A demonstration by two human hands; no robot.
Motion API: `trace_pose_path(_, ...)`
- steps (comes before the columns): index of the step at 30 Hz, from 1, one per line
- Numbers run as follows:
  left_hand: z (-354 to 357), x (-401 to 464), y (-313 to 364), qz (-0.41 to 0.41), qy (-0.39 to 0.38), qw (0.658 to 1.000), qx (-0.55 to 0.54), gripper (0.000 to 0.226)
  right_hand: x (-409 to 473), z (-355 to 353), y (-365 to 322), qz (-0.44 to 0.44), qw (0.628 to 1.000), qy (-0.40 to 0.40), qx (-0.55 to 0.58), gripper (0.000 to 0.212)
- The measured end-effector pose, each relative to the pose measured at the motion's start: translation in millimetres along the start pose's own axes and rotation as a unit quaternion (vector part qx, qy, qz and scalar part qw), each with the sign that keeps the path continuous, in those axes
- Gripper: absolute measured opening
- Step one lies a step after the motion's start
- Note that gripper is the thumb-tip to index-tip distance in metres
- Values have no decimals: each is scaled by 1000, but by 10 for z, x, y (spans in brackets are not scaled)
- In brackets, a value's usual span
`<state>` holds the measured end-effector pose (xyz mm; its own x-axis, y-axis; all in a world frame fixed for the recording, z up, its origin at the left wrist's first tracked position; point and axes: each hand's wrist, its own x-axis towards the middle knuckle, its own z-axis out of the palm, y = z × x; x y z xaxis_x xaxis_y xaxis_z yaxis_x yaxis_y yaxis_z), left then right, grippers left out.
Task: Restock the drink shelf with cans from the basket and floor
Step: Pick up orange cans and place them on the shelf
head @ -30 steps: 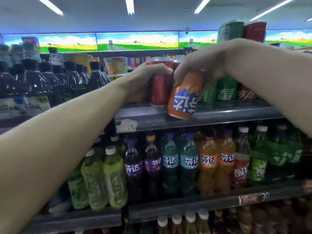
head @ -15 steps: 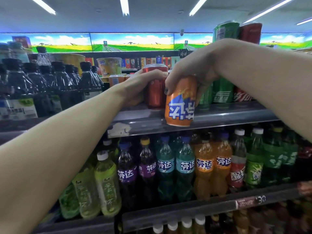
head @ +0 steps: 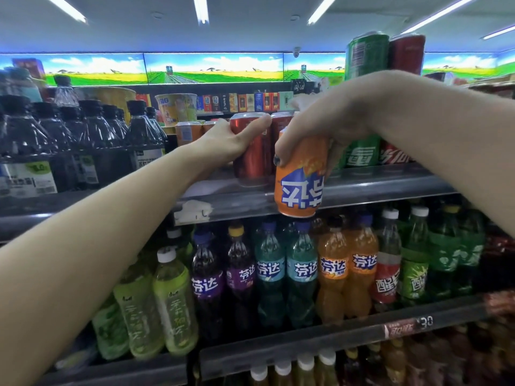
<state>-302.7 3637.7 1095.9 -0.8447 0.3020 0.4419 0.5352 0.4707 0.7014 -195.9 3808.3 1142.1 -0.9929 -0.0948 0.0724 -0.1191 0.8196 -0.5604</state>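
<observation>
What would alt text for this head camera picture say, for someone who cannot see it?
The right hand holds an upside-down orange Fanta can in front of a shop's can shelf, while the left hand grips a red cola can standing on it. Soft-drink bottles fill the shelf below.

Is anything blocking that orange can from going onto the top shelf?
Yes. The red cans fill the shelf front right behind the upside-down orange can in the right hand; the left hand grips one.

You're gripping a glossy metal orange can [head: 301,174]; red can [head: 252,151] at its 9 o'clock is showing glossy metal too; shelf edge [head: 376,188] is looking matt grey metal.
</observation>
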Motion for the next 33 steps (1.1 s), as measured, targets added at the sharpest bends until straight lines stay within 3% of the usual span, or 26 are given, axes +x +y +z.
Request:
trace_pose_path(2, -14, -98, 25, -24, 39, 996, 81, 103, -49, 39, 42, 9, 999, 43, 2, 53)
trace_pose_path(5, -12, -261, 3, 4, 77, 982, 172, 89, -104, 95, 245, -11, 995, 94, 17, 69)
trace_pose_path(8, 36, -356, -12, 35, 64, 969, 235, 79, -119, 153, 398, -29, 997, 68, 15, 72)
trace_pose_path(12, 87, -281, 37, 28, 50, 969, 241, 82, -43, 227, 397, -50, 999, 9, 18, 88)
trace_pose_path(16, 121, -97, 37, 11, 59, 965, 255, 76, 56, 203, 277, -24, 999, -26, 23, 85)
trace_pose_path(21, 148, 108, -16, -25, 55, 965, 255, 85, 86, 161, 145, -10, 999, -46, -15, 57)
trace_pose_path(24, 72, 85, 2, -32, 38, 964, 262, 84, 67, 128, 98, -42, 999, -18, -8, 49)
trace_pose_path(26, -112, 24, 32, -38, 40, 962, 269, 71, 62, 78, 25, -77, 997, 18, 17, 42)
trace_pose_path(28, -360, -62, 41, -22, 58, 972, 225, 42, 65, 30, -107, -111, 992, 52, 37, 31)
trace_pose_path(30, -581, -140, 41, -4, 75, 991, 115, 10, 116, 18, -285, -142, 984, 90, 55, 24)
trace_pose_path(33, -792, -282, 25, 2, 30, 999, 10, 11, 326, 102, -564, -163, 975, 136, 73, 37)
